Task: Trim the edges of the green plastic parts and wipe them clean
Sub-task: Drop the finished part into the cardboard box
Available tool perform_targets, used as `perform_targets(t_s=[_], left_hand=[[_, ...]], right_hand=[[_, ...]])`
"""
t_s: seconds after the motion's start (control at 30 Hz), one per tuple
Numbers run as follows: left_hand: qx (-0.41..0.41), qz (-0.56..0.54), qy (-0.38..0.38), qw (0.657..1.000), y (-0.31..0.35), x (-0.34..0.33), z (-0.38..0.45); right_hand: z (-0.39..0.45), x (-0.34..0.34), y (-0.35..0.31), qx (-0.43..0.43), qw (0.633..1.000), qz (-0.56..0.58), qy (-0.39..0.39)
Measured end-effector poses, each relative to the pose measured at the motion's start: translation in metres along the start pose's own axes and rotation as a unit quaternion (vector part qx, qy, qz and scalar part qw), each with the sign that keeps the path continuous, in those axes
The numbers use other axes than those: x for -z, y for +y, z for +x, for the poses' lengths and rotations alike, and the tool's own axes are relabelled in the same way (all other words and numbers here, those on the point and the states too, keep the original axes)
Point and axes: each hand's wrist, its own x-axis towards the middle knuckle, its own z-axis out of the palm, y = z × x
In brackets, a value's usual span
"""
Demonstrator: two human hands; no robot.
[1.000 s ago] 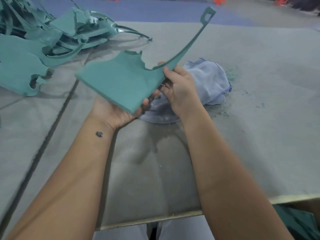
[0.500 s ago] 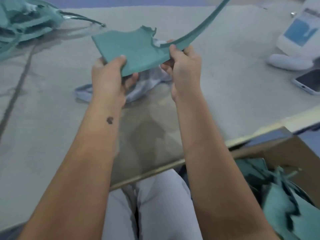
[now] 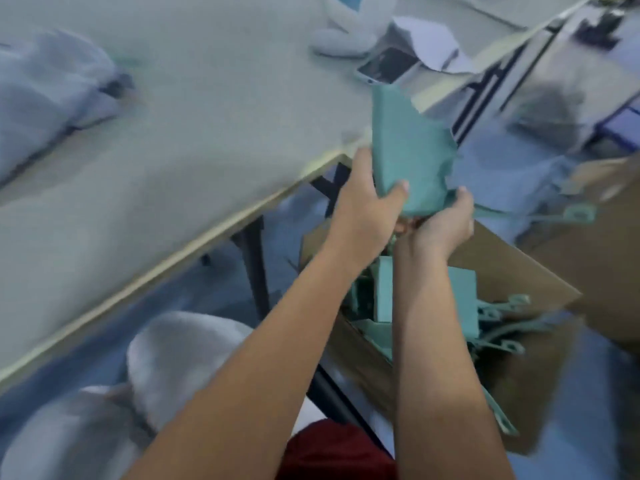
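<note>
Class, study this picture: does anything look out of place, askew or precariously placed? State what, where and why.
The phone lies near the table edge, where a knock could send it off. Otherwise nothing stands out: both hands hold the green part over the cardboard box of similar parts.

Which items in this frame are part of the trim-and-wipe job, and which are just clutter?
Job:
- green plastic part, held by left hand and right hand
- cardboard box holding more green parts
- blue cloth on the table

Lying about:
- phone
- white object near the phone, too blurred to identify
</note>
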Motion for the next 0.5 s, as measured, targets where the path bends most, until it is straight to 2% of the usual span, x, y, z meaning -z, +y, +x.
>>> perform_targets(t_s=[0.13, 0.23, 0.3, 0.4, 0.5], left_hand=[[0.155, 0.046, -0.130, 0.978, -0.059, -0.030, -0.024], [0.232, 0.094, -0.153, 0.956, -0.088, -0.032, -0.033], [0.248, 0.114, -0.146, 0.951, -0.100, -0.034, -0.036], [0.223, 0.172, -0.106, 0.954, -0.106, -0.042, -0.035], [0.216, 0.171, -0.101, 0.956, -0.109, -0.045, -0.032]], right_hand=[[0.038, 0.075, -0.011, -0.034, 0.993, -0.043, 0.106], [0.055, 0.109, -0.009, -0.064, 0.977, -0.114, 0.170], [0.061, 0.116, -0.008, -0.064, 0.970, -0.149, 0.181], [0.068, 0.114, -0.006, -0.056, 0.971, -0.166, 0.165], [0.076, 0.116, 0.000, -0.033, 0.966, -0.195, 0.167]])
